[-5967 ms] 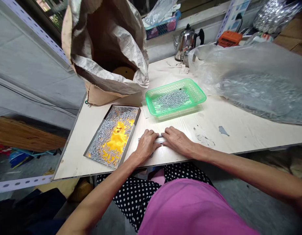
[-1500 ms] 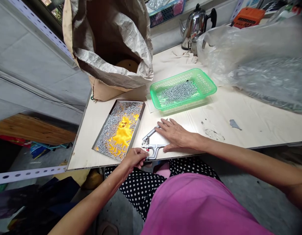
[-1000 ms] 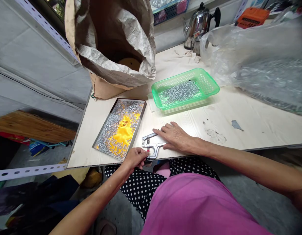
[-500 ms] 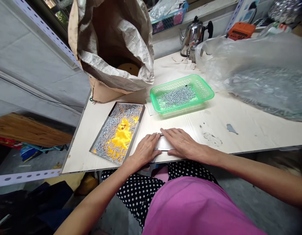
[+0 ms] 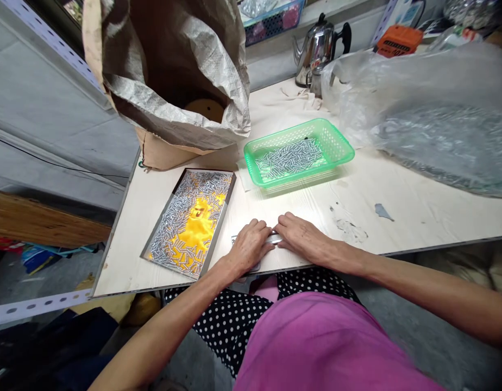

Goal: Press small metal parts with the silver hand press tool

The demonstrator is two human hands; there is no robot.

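A slim silvery metal strip [image 5: 274, 238], perhaps a rail, lies near the table's front edge, largely covered by my hands. My left hand [image 5: 251, 244] is closed around its left part, and the strip's end shows just past the knuckles. Curled fingers of my right hand [image 5: 299, 232] grip the right part. A shallow tray [image 5: 210, 255] of small metal pins or screws over a yellow bottom is left of my left hand. Beyond my hands stands a green plastic basket [image 5: 340, 155] with a heap of similar small metal pieces.
A big open woven sack [image 5: 218, 70] stands at the back left. A clear plastic bag [image 5: 438, 119] with its contents covers the right side. Behind the basket are a steel kettle [image 5: 316, 49] and an orange box [image 5: 399, 41].
My hands have gone from lying flat over a wider metal face to curled fingers around the strip, which now shows narrower. The view has shifted slightly.
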